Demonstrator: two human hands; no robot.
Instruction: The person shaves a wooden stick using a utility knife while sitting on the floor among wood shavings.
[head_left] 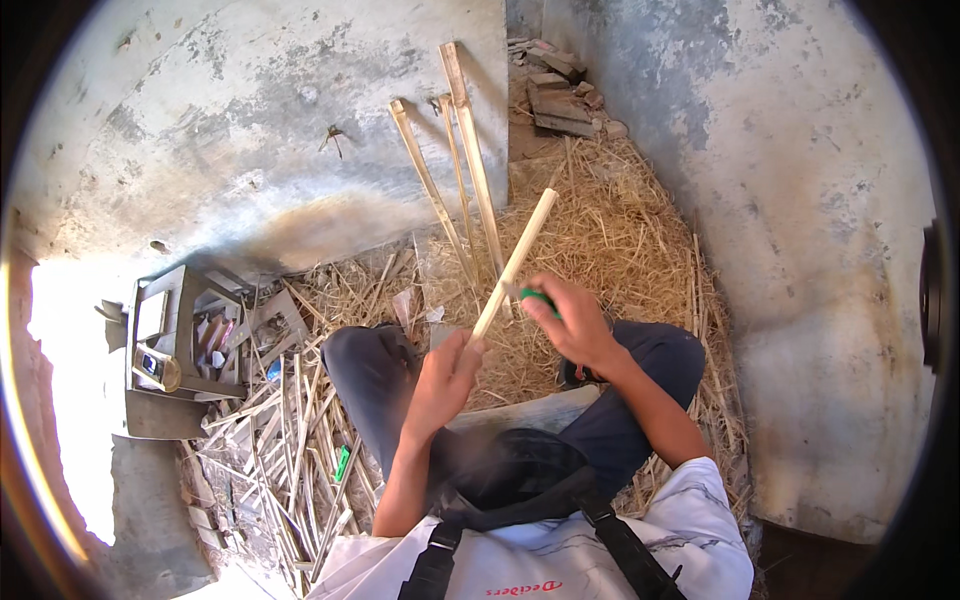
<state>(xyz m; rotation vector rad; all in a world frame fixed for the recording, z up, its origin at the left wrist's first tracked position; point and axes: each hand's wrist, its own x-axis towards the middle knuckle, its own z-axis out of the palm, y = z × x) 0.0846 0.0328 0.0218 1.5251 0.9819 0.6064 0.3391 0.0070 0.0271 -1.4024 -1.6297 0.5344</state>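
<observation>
My left hand is closed around the lower end of a pale bamboo strip, which slants up and away to the right. In my right hand is a small green-handled knife. Its short grey blade lies against the strip's right side, about midway along. My right fingers hide most of the handle. Beyond the strip, several longer bamboo lengths lean on the wall with their lower ends in the straw.
Straw and shavings cover the floor ahead. Thin cut sticks lie heaped at my left, with a green object among them. A wooden box-like stand holds odds and ends at far left. Bricks lie in the far corner.
</observation>
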